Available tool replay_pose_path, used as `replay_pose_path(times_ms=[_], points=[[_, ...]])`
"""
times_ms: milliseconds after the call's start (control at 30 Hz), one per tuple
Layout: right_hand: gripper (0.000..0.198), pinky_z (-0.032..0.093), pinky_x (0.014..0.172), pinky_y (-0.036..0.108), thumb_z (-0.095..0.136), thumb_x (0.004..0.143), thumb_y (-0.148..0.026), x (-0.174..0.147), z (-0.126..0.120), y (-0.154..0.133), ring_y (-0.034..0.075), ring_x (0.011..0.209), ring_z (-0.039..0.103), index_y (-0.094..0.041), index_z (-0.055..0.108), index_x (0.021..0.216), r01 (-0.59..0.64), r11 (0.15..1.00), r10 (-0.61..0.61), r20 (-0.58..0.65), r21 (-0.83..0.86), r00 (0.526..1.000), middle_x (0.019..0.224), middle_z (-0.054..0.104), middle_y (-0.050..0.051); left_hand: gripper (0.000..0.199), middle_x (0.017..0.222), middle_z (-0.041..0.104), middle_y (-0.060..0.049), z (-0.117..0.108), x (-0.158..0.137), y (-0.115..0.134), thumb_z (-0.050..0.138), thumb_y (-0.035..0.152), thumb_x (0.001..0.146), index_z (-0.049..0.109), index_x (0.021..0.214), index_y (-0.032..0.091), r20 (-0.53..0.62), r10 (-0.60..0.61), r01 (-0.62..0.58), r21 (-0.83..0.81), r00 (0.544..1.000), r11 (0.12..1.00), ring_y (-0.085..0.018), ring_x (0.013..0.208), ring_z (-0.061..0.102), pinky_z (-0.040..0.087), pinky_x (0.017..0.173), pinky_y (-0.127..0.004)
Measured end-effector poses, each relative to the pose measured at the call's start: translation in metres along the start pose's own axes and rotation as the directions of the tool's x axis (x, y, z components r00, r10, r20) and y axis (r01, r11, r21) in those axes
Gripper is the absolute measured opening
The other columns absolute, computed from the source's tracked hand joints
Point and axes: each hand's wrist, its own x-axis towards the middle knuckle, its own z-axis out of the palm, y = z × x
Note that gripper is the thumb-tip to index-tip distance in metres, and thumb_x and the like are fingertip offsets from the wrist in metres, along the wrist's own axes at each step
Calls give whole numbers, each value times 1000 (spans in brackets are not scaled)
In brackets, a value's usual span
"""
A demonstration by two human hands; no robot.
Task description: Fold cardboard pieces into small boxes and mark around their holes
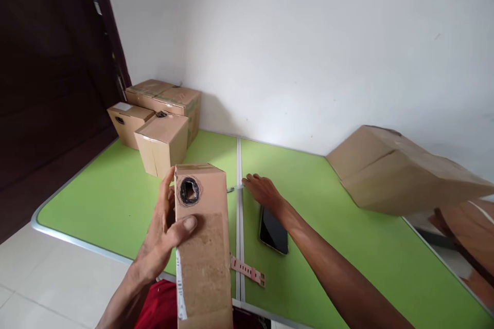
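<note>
The tall cardboard box (203,247) with the round hole (189,190) cut near its top stands up in front of me, held off the green table (339,247) at its near edge. My left hand (164,236) grips it from the left side, thumb pressed across the front face just below the hole, the other fingers wrapped behind where I cannot see them.

I judge the step in hand to be fetching something small to go with this box. My right hand (264,190) lies flat and loosely spread on the table, right of the box and a little beyond it, fingertips touching a thin pale object (235,188) at the table's centre seam (239,216); it may be a pen or a blade, too small to tell. The hand closes on nothing yet. The next move, I think, calls for pinching that object without shifting the box.

Just right of the box, under my right forearm, lies a dark phone (273,231). A pink strap (247,271) lies against the box's lower right. Beyond the box to the left sit three stacked cartons (162,123); far to its right, a tilted large carton (401,172).
</note>
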Motion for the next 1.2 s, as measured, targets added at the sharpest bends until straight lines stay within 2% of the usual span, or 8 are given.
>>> replay_pose_path(times_ms=[100,233,300,400,567,800,1000,1200], points=[[21,57,63,32,62,106,-32,-3,-29,-2,17,64,66,-17,67,93,-13,988,50,-237,155,970,77,69,1,118,159,57,-15,-2,1,4,83,61,79,23,175,28,42,37,-38,16,998,999,-47,148,52,43,122,-61],[16,57,55,31,46,107,-35,-40,-97,-37,20,60,70,-23,55,100,161,890,131,-578,426,805,73,68,1,121,163,54,-15,1,7,11,81,64,82,15,176,26,120,142,-149,51,983,988,-44,155,45,38,127,-58],[9,59,55,30,61,103,-33,-73,-128,-71,19,61,71,-25,58,102,469,650,201,-731,597,652,75,70,-2,121,167,51,-15,8,8,16,81,64,83,16,176,25,135,178,-187,51,975,981,-44,158,42,36,129,-57],[5,65,69,30,72,101,-23,-122,-152,-128,17,73,76,-25,73,105,723,351,185,-801,595,569,86,77,0,121,174,43,-14,23,6,20,83,63,82,15,176,27,147,231,-242,62,962,968,-43,162,37,36,131,-55],[16,64,86,27,75,96,-13,-150,-132,-183,17,100,76,-25,80,107,732,403,194,-833,550,518,100,79,1,120,170,47,-14,35,-8,22,85,60,82,17,174,26,173,286,-304,82,942,949,-41,160,40,36,130,-55],[19,60,72,30,73,92,-5,-149,-120,-201,18,87,75,-21,76,101,691,541,306,-877,480,370,91,76,1,117,170,48,-14,36,-17,19,88,55,81,22,173,27,199,249,-259,27,948,966,-41,158,43,40,129,-56],[19,60,71,32,72,93,-8,-152,-119,-188,20,88,74,-23,76,104,648,593,211,-869,477,447,96,77,2,119,164,53,-15,39,-14,15,87,55,80,19,174,26,197,218,-237,77,956,969,-44,154,47,42,126,-59],[17,59,65,36,68,93,-10,-150,-115,-190,23,80,74,-26,74,99,674,561,217,-871,481,441,88,75,3,123,167,51,-15,39,-16,20,88,58,78,19,174,26,181,186,-202,73,966,977,-45,156,45,40,128,-59]])
